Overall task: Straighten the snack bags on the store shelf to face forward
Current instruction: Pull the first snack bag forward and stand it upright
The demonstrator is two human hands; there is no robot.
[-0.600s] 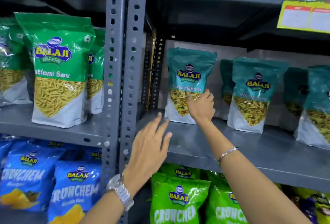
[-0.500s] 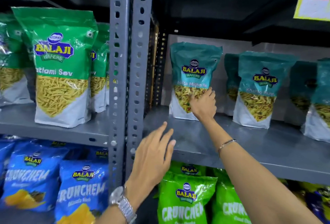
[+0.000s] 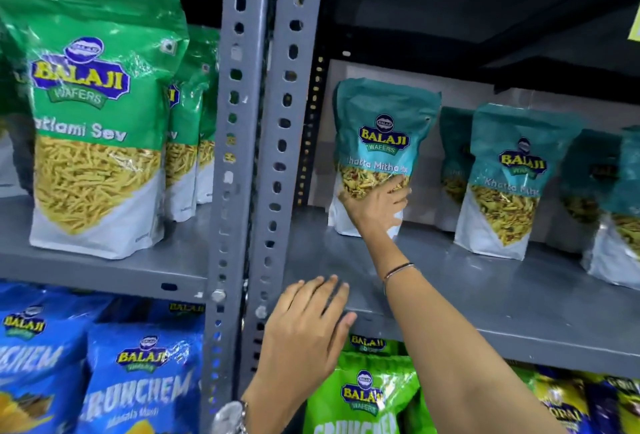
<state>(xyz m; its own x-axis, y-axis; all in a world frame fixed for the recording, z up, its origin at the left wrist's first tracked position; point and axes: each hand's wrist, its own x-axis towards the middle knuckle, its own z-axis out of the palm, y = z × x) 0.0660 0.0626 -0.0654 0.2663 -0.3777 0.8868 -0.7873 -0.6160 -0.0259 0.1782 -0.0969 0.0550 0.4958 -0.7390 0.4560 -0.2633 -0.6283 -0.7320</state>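
Snack bags being faced on a grey store shelf (image 3: 485,288).

At far left a green Ratlami Sev bag (image 3: 97,128) is stood upright, front out. The left hand (image 3: 304,333) is held wide and empty, fingers spread over the shelf's front edge beside the uprights. Further right, the right hand (image 3: 377,206) is pressed on the lower front of the teal Khatta Mitha bag (image 3: 381,142), which is stood deep on the shelf; whether it is gripped cannot be told. More teal bags (image 3: 512,184) are ranged to its right.

Both arms are bare, no sleeves in sight. The left hand (image 3: 304,336) has a chunky silver metal-link wristwatch (image 3: 231,417) at the wrist, only partly in view. The right hand (image 3: 377,206) has a thin silver bangle (image 3: 398,271) with a darker band along it.
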